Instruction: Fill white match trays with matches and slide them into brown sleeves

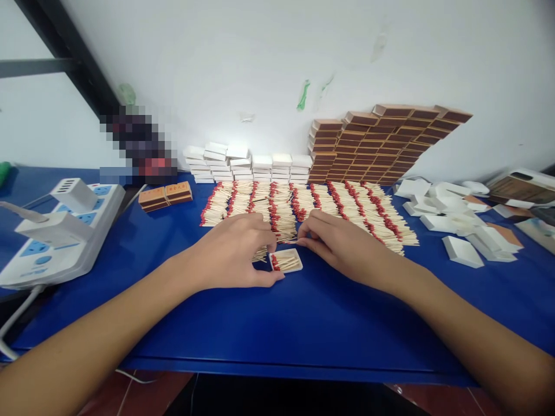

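A small white tray with several red-headed matches in it lies on the blue table. My left hand curves round the tray's left end, its thumb at the near edge and its fingers at the far left corner. Just beyond the tray's right side, my right hand pinches a match between thumb and forefinger. Behind both hands spread rows of loose matches with red heads.
White trays and brown matchboxes are stacked along the wall. Loose white trays lie at right. A bundle of matchboxes and a power strip with chargers are at left.
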Available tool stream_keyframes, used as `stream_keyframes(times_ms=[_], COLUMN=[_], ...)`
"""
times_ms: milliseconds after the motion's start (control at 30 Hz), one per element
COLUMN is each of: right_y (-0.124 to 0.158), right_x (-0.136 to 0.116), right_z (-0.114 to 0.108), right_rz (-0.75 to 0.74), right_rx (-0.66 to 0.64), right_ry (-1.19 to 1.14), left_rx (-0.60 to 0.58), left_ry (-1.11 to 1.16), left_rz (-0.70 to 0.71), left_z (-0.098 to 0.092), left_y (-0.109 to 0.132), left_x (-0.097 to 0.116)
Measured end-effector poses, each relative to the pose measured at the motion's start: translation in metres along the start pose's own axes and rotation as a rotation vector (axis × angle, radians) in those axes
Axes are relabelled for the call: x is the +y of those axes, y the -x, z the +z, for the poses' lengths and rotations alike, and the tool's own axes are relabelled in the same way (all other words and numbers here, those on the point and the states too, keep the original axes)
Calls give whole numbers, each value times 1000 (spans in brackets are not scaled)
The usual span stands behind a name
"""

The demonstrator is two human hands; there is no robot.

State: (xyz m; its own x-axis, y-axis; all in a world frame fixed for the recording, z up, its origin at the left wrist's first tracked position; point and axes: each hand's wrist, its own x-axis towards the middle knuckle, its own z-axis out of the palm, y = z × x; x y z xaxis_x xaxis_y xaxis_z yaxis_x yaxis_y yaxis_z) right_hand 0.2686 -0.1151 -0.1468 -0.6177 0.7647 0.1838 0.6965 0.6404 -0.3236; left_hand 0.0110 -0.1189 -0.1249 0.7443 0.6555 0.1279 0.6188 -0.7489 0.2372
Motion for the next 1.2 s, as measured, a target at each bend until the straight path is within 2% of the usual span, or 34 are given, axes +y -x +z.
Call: stream_keyframes(times_ms=[133,333,633,900,1200], right_y=[6,6,0,-2,5], right_x=[-9,-23,-16,-16,-14], right_z=[-4,5,7,5,0], right_rz=[-40,-96,-4,-1,-32], right_rx=[14,-9,-27,-22,-92], right_ry=[12,7,-255,-238,-237], left_rx=[36,58,28,22,6], left_ry=[-34,-20,-5,2,12], left_rz=[-4,23,9,-5,-4], left_z=[1,5,3,2,1], left_y=[0,1,-1,0,-1], left_x=[-1,0,1,0,1])
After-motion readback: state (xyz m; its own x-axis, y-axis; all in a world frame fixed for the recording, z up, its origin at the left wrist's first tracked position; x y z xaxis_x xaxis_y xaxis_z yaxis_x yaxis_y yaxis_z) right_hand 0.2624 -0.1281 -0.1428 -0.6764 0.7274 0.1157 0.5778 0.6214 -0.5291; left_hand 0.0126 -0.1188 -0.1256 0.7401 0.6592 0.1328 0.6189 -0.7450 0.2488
